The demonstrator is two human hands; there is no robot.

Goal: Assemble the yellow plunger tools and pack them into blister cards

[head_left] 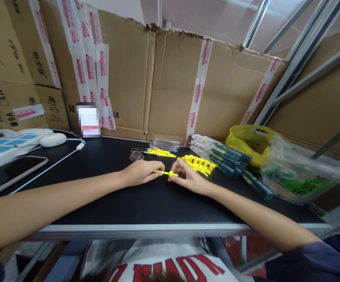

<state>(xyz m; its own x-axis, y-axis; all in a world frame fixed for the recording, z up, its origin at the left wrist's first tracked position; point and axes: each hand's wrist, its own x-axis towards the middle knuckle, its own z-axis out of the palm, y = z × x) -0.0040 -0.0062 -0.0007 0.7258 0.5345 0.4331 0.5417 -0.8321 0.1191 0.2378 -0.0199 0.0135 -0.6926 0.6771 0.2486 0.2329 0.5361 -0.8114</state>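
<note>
on the black flat-topped desk, behind the hands, lie a silver metal wire bundle, thin yellow plastic sticks and clear plastic tubes. the right hand partly covers a row of yellow plastic pieces just behind it.

the left hand has its fingers pinched together on one end of a slim yellow plastic rod; the right fingers are nearly closed, fingertips at its knobbed end. the rod lies level between both hands.

right of them, narrow white-and-green cardboard boxes sit stacked, contents hidden, beside a crumpled yellow plastic bag. a clear plastic bag holds something too blurred to tell.
</note>
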